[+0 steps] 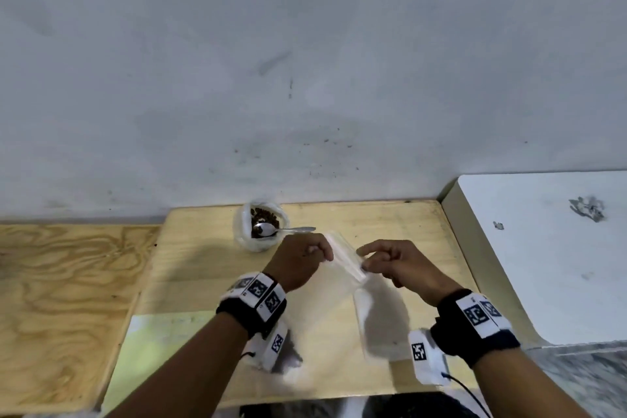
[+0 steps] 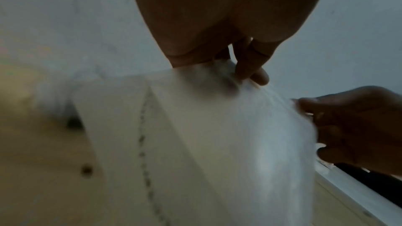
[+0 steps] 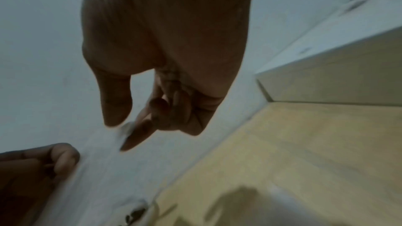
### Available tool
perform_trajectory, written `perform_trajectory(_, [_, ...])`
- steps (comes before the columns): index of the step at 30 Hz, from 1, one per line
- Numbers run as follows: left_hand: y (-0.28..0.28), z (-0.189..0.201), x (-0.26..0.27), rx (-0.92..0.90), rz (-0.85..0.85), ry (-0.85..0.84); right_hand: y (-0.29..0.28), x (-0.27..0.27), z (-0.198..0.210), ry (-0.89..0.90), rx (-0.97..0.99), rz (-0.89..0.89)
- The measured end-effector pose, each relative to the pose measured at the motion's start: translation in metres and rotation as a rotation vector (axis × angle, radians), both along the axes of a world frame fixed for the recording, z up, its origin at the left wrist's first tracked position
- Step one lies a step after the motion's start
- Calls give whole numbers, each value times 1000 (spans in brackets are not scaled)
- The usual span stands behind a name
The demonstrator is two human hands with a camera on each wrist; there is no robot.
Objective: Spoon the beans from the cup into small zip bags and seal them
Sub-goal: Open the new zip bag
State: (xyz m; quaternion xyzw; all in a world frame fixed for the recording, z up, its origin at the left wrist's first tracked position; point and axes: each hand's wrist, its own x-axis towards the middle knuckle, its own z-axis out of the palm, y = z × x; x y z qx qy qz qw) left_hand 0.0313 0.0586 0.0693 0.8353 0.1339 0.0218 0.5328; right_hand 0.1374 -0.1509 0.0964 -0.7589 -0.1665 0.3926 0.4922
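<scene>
A clear plastic cup (image 1: 260, 227) of dark beans stands at the table's far edge, with a metal spoon (image 1: 281, 230) resting in it, handle pointing right. In front of it both hands hold up an empty clear zip bag (image 1: 346, 263). My left hand (image 1: 305, 260) pinches the bag's top strip at its left end, seen in the left wrist view as the left hand (image 2: 245, 68) on the zip bag (image 2: 239, 135). My right hand (image 1: 390, 260) pinches the right end; the right wrist view shows the right hand (image 3: 130, 123) with thumb and forefinger on the blurred bag (image 3: 104, 164).
The light wooden table (image 1: 210, 268) butts against a grey wall. A white raised surface (image 1: 549, 254) stands to the right, plywood (image 1: 61, 299) to the left. More clear bags (image 1: 380, 322) lie on the table under my wrists, beside a pale green sheet (image 1: 152, 336).
</scene>
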Motion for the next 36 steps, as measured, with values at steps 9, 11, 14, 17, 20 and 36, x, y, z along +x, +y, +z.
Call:
perform_trajectory(9, [98,33,-19,531,207,-255,132,-25,39,30,-39,-23])
perform_trajectory(11, [112,41,-23,364,282,-252,161,-31,44,12,-26,-34])
perform_trajectory(14, [132,51,-28,69,335,-98,198,-40,51,-25,9,-26])
perform_trajectory(17, [156,49,-29,-105,371,-51,226,-48,58,-39,83,-27])
perform_trajectory(20, [173,50,-28,-218,337,-27,240,-51,59,-46,103,-27])
perform_trajectory(36, [157,72,-2,-12,269,124,245,-28,48,-507,-63,-68])
